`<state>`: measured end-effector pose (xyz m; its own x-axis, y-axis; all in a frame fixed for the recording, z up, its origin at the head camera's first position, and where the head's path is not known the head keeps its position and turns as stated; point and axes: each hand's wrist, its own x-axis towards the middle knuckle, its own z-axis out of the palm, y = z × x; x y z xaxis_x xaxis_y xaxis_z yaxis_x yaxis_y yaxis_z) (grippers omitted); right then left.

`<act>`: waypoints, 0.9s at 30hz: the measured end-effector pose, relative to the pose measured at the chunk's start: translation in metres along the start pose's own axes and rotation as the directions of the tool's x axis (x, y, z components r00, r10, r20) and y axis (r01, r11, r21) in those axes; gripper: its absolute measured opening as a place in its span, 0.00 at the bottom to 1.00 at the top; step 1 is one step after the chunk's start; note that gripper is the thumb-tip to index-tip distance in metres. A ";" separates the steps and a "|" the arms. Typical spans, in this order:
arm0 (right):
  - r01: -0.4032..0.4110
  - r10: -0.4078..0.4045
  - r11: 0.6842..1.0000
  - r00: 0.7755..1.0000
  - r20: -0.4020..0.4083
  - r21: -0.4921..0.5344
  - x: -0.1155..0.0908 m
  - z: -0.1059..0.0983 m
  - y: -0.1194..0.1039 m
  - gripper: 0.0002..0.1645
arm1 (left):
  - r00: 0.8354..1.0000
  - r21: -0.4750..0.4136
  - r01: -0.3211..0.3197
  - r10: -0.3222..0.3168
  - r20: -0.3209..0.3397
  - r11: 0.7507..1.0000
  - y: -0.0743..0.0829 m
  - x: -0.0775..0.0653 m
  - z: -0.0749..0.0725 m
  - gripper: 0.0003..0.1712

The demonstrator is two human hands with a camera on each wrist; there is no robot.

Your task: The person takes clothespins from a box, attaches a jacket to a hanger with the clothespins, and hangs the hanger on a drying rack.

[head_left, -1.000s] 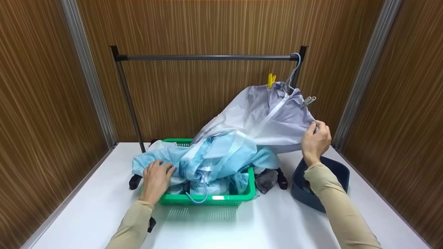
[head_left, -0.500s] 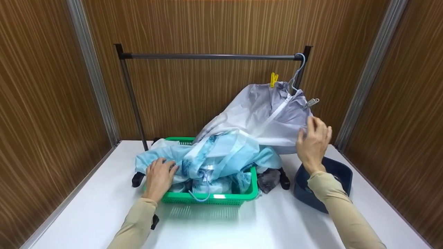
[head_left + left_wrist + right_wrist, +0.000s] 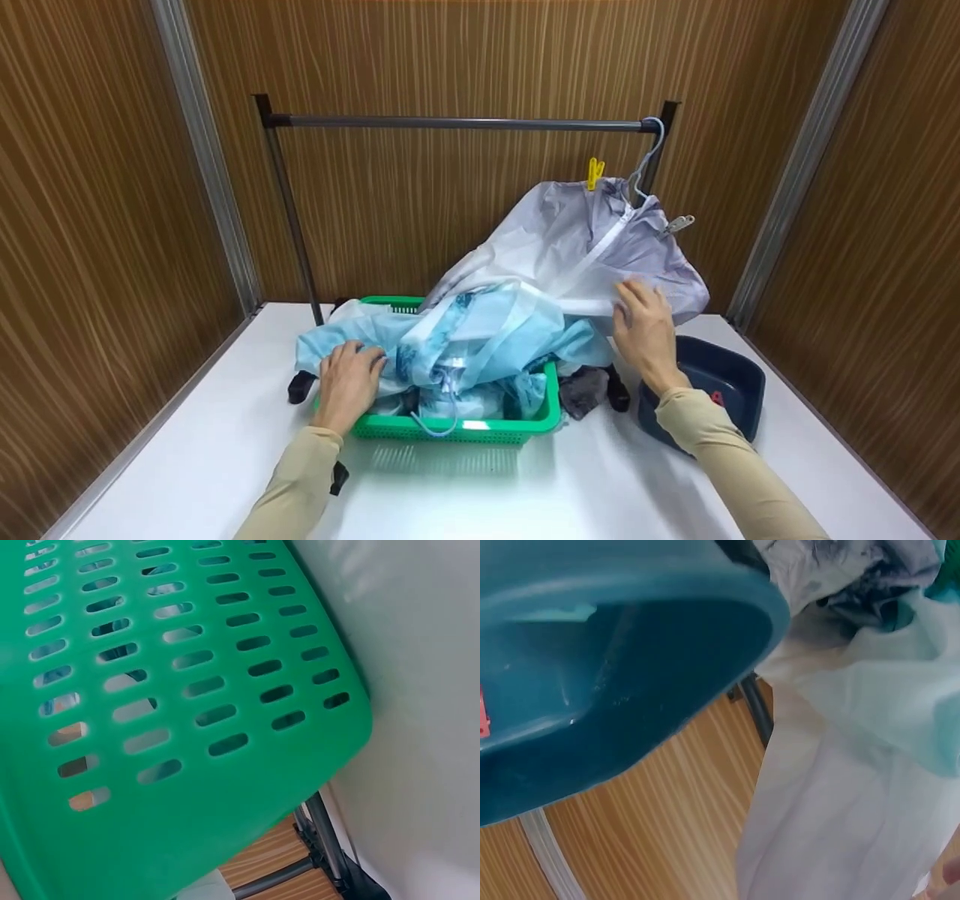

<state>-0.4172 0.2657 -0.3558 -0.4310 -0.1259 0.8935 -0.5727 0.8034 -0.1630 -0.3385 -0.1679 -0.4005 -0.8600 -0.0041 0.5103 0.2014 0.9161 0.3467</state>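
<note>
My left hand [image 3: 349, 384] rests at the left side of a green slotted basket [image 3: 480, 429], fingers on a light blue garment [image 3: 495, 330] heaped in it. A pale blue hanger hook [image 3: 439, 433] pokes out of that garment over the front rim. A white-and-lilac zip jacket [image 3: 570, 240] hangs from a hanger [image 3: 651, 161] at the right end of the rail, its lower left part reaching the basket. One yellow clothespin [image 3: 595, 174] and one grey clothespin [image 3: 679, 223] are on it. My right hand [image 3: 646, 330], slightly blurred, is in front of the jacket's lower part, fingers loosely bent and holding nothing visible.
A black rack rail [image 3: 465, 122] spans the back. At the right stands a dark blue bin [image 3: 739, 367] with a red clothespin [image 3: 717, 397] inside. Dark grey cloth [image 3: 585, 391] lies between basket and bin. Wood-patterned panels [image 3: 825, 247] enclose the white table [image 3: 465, 502].
My right hand has let go of the jacket's right edge and moved left and slightly down across its front. That edge now spreads out to the right. My left hand stays in place.
</note>
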 end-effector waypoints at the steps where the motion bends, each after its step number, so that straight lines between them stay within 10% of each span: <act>1: 0.001 -0.001 1.000 1.000 0.012 0.013 -0.003 0.001 -0.001 0.21 | 1.000 0.003 -0.007 0.007 -0.009 1.000 0.001 0.000 0.001 0.12; 27: 0.118 -0.220 0.957 0.890 0.399 0.264 -0.042 0.031 -0.074 0.25 | 1.000 0.003 -0.027 0.027 -0.014 1.000 0.001 -0.002 0.000 0.12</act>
<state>-0.3782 0.1939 -0.3941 -0.5361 -0.5212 0.6641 -0.7834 0.6003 -0.1612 -0.3365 -0.1671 -0.4015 -0.8477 0.0149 0.5303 0.2228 0.9171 0.3305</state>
